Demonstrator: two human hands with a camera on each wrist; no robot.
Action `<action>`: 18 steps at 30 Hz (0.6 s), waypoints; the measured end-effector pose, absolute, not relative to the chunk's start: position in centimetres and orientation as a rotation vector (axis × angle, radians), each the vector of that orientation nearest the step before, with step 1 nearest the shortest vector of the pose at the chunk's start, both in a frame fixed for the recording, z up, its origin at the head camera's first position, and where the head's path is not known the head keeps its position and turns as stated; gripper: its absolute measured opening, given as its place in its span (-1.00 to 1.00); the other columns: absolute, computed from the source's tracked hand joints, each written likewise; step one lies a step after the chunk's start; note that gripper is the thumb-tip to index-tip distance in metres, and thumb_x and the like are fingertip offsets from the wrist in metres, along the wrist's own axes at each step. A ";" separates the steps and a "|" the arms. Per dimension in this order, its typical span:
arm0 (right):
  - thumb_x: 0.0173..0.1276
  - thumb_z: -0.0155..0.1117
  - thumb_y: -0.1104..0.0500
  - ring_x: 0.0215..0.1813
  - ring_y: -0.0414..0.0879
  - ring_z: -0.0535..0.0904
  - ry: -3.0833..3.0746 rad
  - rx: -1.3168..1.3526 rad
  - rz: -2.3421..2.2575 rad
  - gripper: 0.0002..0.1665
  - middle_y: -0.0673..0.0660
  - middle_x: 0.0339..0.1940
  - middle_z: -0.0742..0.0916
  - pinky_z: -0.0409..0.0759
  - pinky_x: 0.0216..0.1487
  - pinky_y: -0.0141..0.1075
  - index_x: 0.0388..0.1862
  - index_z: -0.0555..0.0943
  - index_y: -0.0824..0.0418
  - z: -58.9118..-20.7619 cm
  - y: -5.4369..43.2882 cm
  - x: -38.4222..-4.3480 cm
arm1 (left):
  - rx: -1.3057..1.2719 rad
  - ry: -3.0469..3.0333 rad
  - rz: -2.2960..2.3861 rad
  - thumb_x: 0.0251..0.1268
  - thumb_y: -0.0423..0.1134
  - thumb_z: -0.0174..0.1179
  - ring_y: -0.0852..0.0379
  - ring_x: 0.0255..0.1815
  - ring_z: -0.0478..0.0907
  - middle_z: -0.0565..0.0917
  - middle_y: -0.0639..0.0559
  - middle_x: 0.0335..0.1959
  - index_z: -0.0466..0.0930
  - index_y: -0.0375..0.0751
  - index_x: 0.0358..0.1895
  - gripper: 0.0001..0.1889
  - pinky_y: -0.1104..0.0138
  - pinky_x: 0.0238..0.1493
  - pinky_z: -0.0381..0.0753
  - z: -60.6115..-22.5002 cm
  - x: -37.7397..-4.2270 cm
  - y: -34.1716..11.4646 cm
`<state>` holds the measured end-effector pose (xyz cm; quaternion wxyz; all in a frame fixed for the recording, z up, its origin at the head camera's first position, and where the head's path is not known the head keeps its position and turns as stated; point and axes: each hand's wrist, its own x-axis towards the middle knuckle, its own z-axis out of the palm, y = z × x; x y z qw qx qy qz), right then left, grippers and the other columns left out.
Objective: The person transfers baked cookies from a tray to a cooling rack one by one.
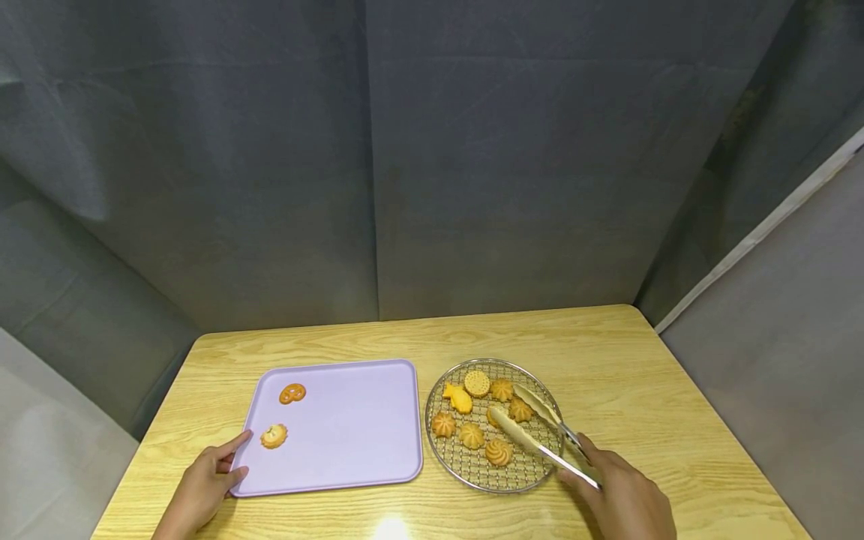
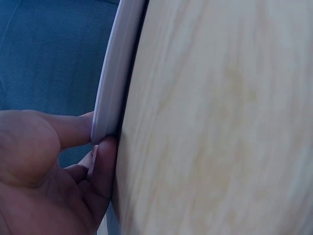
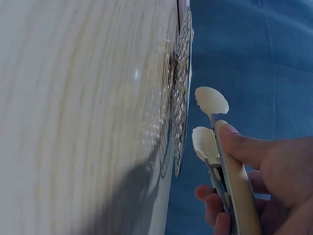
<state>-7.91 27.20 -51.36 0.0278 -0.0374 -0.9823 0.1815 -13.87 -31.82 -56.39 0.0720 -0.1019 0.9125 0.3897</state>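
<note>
My left hand (image 1: 205, 481) pinches the lower left corner of a lilac tray (image 1: 358, 457); the left wrist view shows the tray's rim (image 2: 113, 83) between thumb and fingers. A pretzel-shaped cookie (image 1: 292, 393) and a round, scalloped cookie (image 1: 273, 436) lie on the tray's left part. My right hand (image 1: 624, 491) grips metal tongs (image 1: 563, 463) with cream-coloured tips. Their tips are spread above a round wire rack (image 1: 466, 472), near a star-shaped cookie (image 1: 520, 409). One tip partly hides another cookie (image 1: 493, 417). In the right wrist view, nothing shows between the tips.
Several more cookies sit on the rack, among them a fish-shaped one (image 1: 459, 398), a round dotted one (image 1: 477, 383) and a swirled one (image 1: 499, 452). Tray and rack stand side by side on a wooden table (image 1: 675, 420). Grey curtains (image 1: 506, 187) rise behind and beside it.
</note>
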 end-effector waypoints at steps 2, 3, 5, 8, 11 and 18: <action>0.31 0.32 -0.43 -0.04 0.26 0.74 -3.033 -0.098 0.563 -0.05 0.19 0.07 0.78 0.66 -0.24 0.15 0.47 0.52 0.15 -51.3 26.8 -8.0 | -0.306 2.742 1.173 0.31 -0.58 0.25 -0.05 -0.12 0.50 0.49 -0.29 -0.06 0.38 -0.36 0.47 -0.36 0.37 -0.41 0.61 -56.4 -13.9 -31.8; 0.31 0.32 -0.43 -0.03 0.25 0.74 -3.030 -0.090 0.564 -0.05 0.18 0.06 0.78 0.66 -0.23 0.15 0.47 0.52 0.15 -51.3 26.6 -8.1 | -0.307 2.740 1.177 0.31 -0.58 0.25 -0.05 -0.12 0.50 0.49 -0.29 -0.06 0.38 -0.36 0.47 -0.36 0.37 -0.41 0.61 -56.4 -13.9 -31.9; 0.30 0.35 -0.40 0.00 0.24 0.74 -3.013 -0.077 0.568 -0.08 0.16 0.05 0.78 0.67 -0.19 0.16 0.45 0.54 0.14 -51.4 26.1 -8.2 | -0.308 2.737 1.182 0.31 -0.59 0.24 -0.05 -0.13 0.50 0.48 -0.29 -0.06 0.38 -0.36 0.47 -0.36 0.36 -0.41 0.62 -56.5 -13.9 -31.9; 0.28 0.41 -0.35 -0.02 0.20 0.75 -2.989 -0.052 0.566 -0.12 0.14 0.05 0.78 0.68 -0.18 0.15 0.43 0.57 0.11 -51.4 25.3 -8.3 | -0.307 2.733 1.189 0.31 -0.60 0.24 -0.05 -0.14 0.49 0.48 -0.29 -0.06 0.37 -0.36 0.47 -0.36 0.36 -0.41 0.63 -56.5 -13.9 -31.9; 0.26 0.46 -0.30 -0.04 0.15 0.76 -2.975 -0.019 0.565 -0.16 0.11 0.04 0.78 0.68 -0.17 0.12 0.41 0.59 0.09 -51.4 24.5 -8.6 | -0.306 2.734 1.187 0.30 -0.60 0.24 -0.04 -0.14 0.49 0.48 -0.29 -0.06 0.37 -0.36 0.47 -0.36 0.36 -0.42 0.63 -56.5 -13.9 -31.9; 0.25 0.46 -0.28 0.02 0.16 0.74 -2.996 0.029 0.602 -0.17 0.12 0.11 0.76 0.68 -0.12 0.13 0.42 0.59 0.06 -51.2 22.6 -9.4 | -0.297 2.735 1.186 0.31 -0.59 0.24 -0.03 -0.15 0.49 0.48 -0.29 -0.06 0.37 -0.36 0.47 -0.36 0.36 -0.42 0.62 -56.4 -13.9 -31.8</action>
